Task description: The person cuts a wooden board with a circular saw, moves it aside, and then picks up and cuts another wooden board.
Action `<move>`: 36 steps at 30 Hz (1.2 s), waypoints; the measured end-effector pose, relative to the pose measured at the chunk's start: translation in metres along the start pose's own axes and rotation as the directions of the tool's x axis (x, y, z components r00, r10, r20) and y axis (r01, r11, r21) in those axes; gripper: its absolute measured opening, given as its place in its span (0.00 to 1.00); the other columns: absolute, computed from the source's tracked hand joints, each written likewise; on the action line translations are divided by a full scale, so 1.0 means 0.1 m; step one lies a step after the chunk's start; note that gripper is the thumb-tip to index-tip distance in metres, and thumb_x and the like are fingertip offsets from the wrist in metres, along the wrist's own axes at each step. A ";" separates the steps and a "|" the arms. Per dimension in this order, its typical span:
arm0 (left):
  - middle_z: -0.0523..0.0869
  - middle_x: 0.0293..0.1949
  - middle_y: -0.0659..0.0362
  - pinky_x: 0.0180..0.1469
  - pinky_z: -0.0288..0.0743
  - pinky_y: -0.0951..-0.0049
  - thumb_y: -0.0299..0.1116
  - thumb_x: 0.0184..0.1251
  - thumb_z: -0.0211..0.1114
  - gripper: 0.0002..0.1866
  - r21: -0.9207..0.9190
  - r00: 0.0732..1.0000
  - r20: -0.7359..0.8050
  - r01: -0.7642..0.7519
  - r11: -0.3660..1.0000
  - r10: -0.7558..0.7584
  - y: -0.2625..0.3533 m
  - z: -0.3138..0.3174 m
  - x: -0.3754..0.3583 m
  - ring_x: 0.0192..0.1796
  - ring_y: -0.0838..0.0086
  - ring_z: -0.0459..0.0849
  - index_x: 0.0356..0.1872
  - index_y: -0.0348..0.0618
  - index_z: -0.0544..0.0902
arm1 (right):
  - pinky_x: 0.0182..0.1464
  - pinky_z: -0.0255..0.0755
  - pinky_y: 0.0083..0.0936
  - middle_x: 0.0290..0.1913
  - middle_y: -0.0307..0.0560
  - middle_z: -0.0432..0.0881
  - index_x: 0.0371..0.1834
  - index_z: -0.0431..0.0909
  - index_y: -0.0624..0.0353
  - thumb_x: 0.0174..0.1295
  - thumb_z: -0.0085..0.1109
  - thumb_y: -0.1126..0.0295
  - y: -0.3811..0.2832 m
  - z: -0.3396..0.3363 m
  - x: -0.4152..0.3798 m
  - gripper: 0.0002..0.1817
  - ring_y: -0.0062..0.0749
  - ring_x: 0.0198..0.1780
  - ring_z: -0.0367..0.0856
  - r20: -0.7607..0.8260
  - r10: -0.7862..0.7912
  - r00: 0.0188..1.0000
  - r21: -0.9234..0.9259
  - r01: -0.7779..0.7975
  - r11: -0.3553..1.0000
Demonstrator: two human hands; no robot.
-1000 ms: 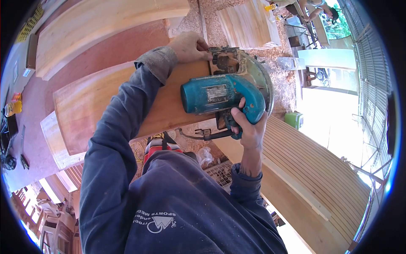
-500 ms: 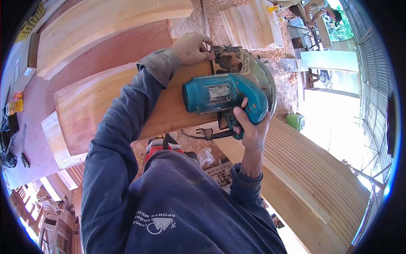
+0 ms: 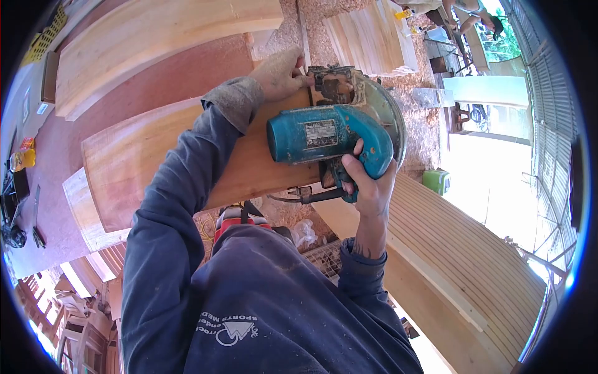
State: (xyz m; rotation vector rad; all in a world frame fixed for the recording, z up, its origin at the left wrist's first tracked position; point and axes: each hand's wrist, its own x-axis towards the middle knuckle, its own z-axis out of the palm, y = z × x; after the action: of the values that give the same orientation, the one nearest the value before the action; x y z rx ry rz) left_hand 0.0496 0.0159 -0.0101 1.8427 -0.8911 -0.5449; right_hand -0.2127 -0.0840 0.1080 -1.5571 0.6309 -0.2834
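Note:
A teal circular saw (image 3: 311,134), dusty and with a rounded blade guard (image 3: 393,112), rests across the right end of a wide wooden board (image 3: 156,153). My right hand (image 3: 370,177) is wrapped round its rear handle, the thumb lying on top. At the far edge of the board, my left hand (image 3: 280,76) has its fingers curled and its thumb against the corner of the saw's metal base plate (image 3: 317,93). Part of the left fingers is hidden. The power cord (image 3: 311,198) runs from the handle towards my body. The blade itself is out of sight.
Another thick plank (image 3: 168,43) lies on the reddish table (image 3: 168,90). Stacked boards (image 3: 367,40) stand at the far side, with a grooved panel (image 3: 467,249) on the right. A green container (image 3: 436,181) sits beyond it. Another person (image 3: 476,15) is in the background.
The saw has shifted very slightly to the left. My left index finger has lifted from the saw's front edge, while the thumb stays at the base plate. The right-hand grip is unchanged.

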 end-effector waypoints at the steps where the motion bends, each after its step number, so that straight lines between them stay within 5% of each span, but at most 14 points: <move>1: 0.85 0.33 0.48 0.45 0.79 0.57 0.45 0.70 0.79 0.25 0.031 1.000 -0.003 -0.018 0.999 0.018 -0.02 0.01 0.01 0.38 0.60 0.85 0.46 0.37 0.74 | 0.20 0.61 0.18 0.26 0.36 0.77 0.43 0.78 0.62 0.68 0.68 0.80 0.00 0.00 0.01 0.07 0.16 0.19 0.72 -0.002 0.001 1.000 -0.002 -0.001 1.000; 20: 0.79 0.29 0.50 0.40 0.72 0.55 0.46 0.77 0.72 0.22 0.078 0.998 0.008 -0.066 0.995 0.066 -0.09 0.00 0.03 0.34 0.62 0.76 0.37 0.37 0.73 | 0.20 0.60 0.19 0.25 0.36 0.76 0.43 0.77 0.61 0.67 0.68 0.80 -0.05 0.05 0.16 0.08 0.16 0.18 0.71 0.014 0.006 1.000 -0.011 -0.005 1.000; 23: 0.85 0.33 0.49 0.44 0.77 0.57 0.45 0.80 0.67 0.20 0.109 0.996 0.085 -0.022 0.994 0.013 0.00 -0.09 0.02 0.38 0.62 0.83 0.40 0.35 0.76 | 0.20 0.60 0.18 0.25 0.36 0.76 0.43 0.77 0.61 0.67 0.68 0.81 -0.05 0.06 0.19 0.08 0.16 0.18 0.71 0.012 0.002 1.000 -0.014 -0.002 1.000; 26: 0.91 0.43 0.45 0.53 0.82 0.60 0.45 0.84 0.59 0.20 -0.019 0.991 0.102 0.094 0.995 -0.092 -0.07 -0.06 0.08 0.47 0.61 0.90 0.46 0.33 0.81 | 0.20 0.60 0.18 0.26 0.35 0.76 0.43 0.78 0.61 0.66 0.68 0.80 -0.07 0.07 0.22 0.08 0.16 0.18 0.71 0.015 0.003 1.000 -0.010 -0.003 1.000; 29: 0.91 0.53 0.42 0.64 0.82 0.59 0.47 0.88 0.50 0.24 -0.047 0.983 0.133 -0.118 0.992 0.123 -0.11 -0.11 0.02 0.57 0.58 0.91 0.54 0.32 0.82 | 0.20 0.60 0.18 0.26 0.35 0.77 0.43 0.78 0.60 0.66 0.68 0.80 -0.07 0.07 0.25 0.08 0.16 0.19 0.71 0.007 0.002 1.000 -0.013 -0.002 1.000; 31: 0.89 0.51 0.42 0.63 0.82 0.57 0.45 0.86 0.54 0.22 -0.141 0.987 0.112 -0.101 0.985 0.117 -0.13 -0.10 0.01 0.54 0.54 0.91 0.57 0.34 0.83 | 0.19 0.61 0.18 0.27 0.35 0.77 0.43 0.78 0.61 0.66 0.69 0.80 -0.08 0.08 0.28 0.08 0.15 0.19 0.71 0.010 0.008 1.000 0.003 -0.008 1.000; 36: 0.88 0.57 0.45 0.66 0.79 0.55 0.47 0.84 0.52 0.23 -0.524 0.959 0.236 0.261 0.811 -0.155 -0.13 -0.11 0.04 0.56 0.58 0.88 0.58 0.38 0.85 | 0.21 0.71 0.17 0.32 0.34 0.81 0.46 0.82 0.62 0.64 0.76 0.76 -0.08 0.14 0.36 0.12 0.18 0.26 0.79 -0.057 0.049 0.997 0.024 -0.047 0.999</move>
State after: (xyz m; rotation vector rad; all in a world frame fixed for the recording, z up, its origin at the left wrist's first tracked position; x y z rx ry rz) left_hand 0.0639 0.0228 -0.0169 1.3719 -0.5612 -1.0125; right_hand -0.1739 -0.0927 0.1076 -1.5145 0.7069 -0.2991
